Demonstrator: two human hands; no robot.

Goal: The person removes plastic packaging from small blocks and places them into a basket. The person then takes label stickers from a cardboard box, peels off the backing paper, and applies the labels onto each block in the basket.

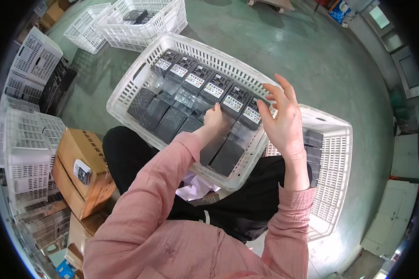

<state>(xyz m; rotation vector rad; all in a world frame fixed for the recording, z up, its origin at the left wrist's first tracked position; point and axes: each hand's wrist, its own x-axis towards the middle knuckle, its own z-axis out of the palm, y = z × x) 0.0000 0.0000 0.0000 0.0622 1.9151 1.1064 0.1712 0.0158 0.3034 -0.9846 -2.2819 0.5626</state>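
Observation:
A white plastic crate (198, 49) sits in front of me, with black boxes bearing white printed labels (216, 88) in a row along its far side. Darker black boxes (172, 123) lie along its near side, with clear plastic wrap (184, 97) between the rows. My left hand (214, 120) reaches into the middle of the crate, thumb up, other fingers curled; what they grip is hidden. Over the crate's right end, my right hand (284, 121) has its fingers spread, the thumb close to the rightmost labelled box (251, 114); whether it touches, I cannot tell.
To the right stands another white crate (333, 186) with dark boxes in it. Two white crates (165, 23) are at the back left, one holding black items. A cardboard carton (81, 153) and stacked white crates (28, 149) line my left side.

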